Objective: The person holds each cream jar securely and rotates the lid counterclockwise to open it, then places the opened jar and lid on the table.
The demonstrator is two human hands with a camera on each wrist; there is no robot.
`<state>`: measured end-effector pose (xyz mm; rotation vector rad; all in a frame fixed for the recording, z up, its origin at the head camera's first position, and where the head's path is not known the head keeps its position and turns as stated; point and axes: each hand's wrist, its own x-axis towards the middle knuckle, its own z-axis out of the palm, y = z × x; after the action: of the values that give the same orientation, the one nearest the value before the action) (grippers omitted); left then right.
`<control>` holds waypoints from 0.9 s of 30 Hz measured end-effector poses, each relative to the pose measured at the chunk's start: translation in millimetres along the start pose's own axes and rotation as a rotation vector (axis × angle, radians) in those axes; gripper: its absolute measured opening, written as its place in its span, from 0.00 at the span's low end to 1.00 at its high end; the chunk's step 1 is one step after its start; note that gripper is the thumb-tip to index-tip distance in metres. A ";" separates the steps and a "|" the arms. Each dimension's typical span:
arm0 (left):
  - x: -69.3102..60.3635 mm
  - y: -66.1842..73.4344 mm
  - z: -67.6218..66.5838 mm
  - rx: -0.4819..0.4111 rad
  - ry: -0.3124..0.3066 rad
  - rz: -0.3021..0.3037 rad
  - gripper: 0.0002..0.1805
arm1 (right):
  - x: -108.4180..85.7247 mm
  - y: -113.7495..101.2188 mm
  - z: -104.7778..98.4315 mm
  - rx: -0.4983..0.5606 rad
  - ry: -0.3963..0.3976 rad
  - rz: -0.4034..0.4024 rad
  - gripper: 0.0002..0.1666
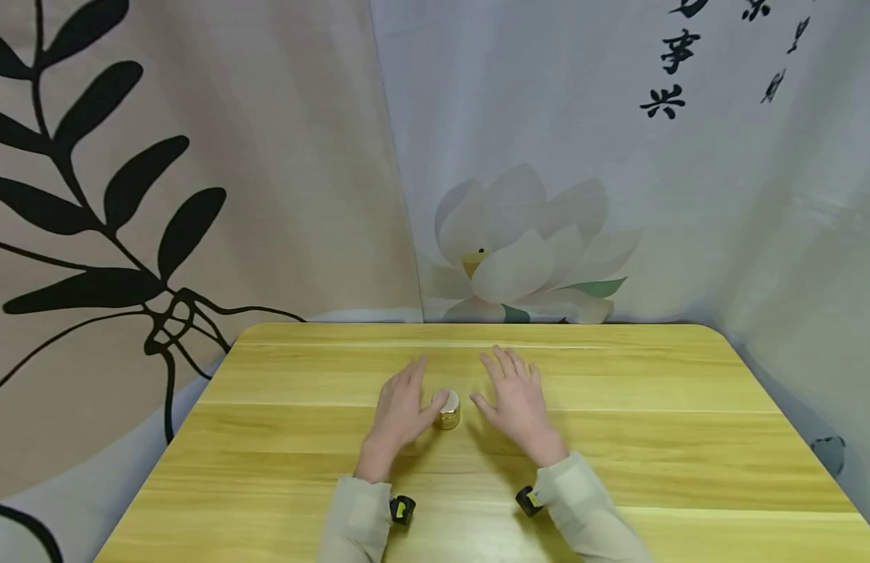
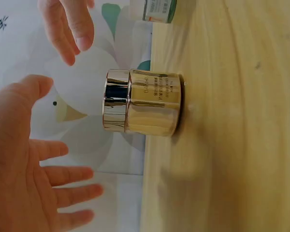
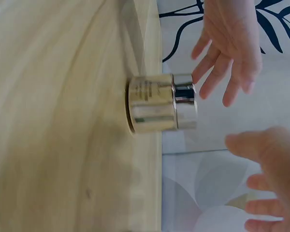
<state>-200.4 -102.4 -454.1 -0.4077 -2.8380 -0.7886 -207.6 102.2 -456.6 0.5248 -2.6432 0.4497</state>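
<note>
A gold cosmetic jar (image 1: 448, 413) with a shiny lid stands upright on the table between both hands. Its printed front and mirrored gold lid show large in the left wrist view, where the jar (image 2: 147, 102) appears sideways; the right wrist view has the jar (image 3: 157, 103) too. My left hand (image 1: 401, 407) is beside it on the left, fingers spread, thumb close to the lid in the head view. To the right, my right hand (image 1: 517, 400) hovers with spread fingers, apart from the jar. Neither hand grips anything.
A second container (image 2: 159, 9) with a white label and green edge is partly in the left wrist view, cut off by the frame; the head view does not show it. The wooden table (image 1: 266, 469) ends at a printed curtain (image 1: 322, 156) behind.
</note>
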 end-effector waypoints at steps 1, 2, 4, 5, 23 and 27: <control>-1.5 -1.3 -0.3 -0.042 -0.007 0.000 0.41 | 0.3 -1.4 1.4 0.024 0.015 -0.009 0.37; -2.8 -2.7 -0.3 -0.078 -0.013 -0.001 0.41 | 0.5 -2.8 2.7 0.051 0.028 -0.016 0.36; -5.0 -5.3 0.5 -0.157 -0.030 -0.009 0.41 | 0.8 -5.5 5.6 0.108 0.059 -0.030 0.34; -6.3 -6.5 1.0 -0.200 -0.042 -0.015 0.41 | 1.1 -6.8 7.1 0.132 0.071 -0.034 0.33; -11.9 -20.6 21.0 -0.532 -0.104 -0.060 0.48 | 4.5 -23.3 24.4 0.746 0.152 0.112 0.20; -12.0 -20.6 25.7 -0.552 -0.104 -0.082 0.47 | 4.8 -25.4 25.8 0.848 0.112 0.182 0.19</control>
<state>-197.5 -108.4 -488.5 -0.4090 -2.7006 -1.6166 -209.3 68.6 -470.9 0.4653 -2.2985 1.6236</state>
